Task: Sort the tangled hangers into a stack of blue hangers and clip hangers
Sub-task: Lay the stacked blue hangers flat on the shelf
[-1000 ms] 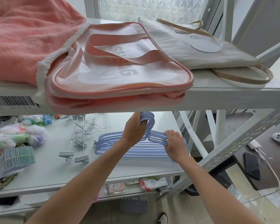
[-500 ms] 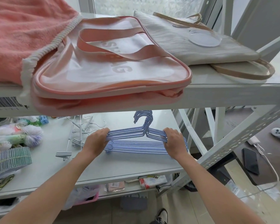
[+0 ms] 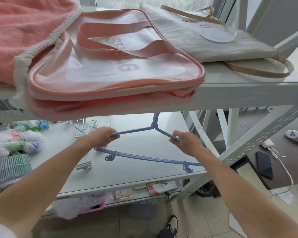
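Head view: two hands (image 3: 101, 135) (image 3: 187, 142), one blue-hanger stack (image 3: 144, 158).

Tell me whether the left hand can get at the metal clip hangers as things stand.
Probably not yet: the left hand grips one end of the blue hangers. The clip hangers lie just beyond it on the shelf, nothing between.

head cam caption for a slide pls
Both hands, left hand and right hand, hold the stacked blue hangers upright on the shelf.
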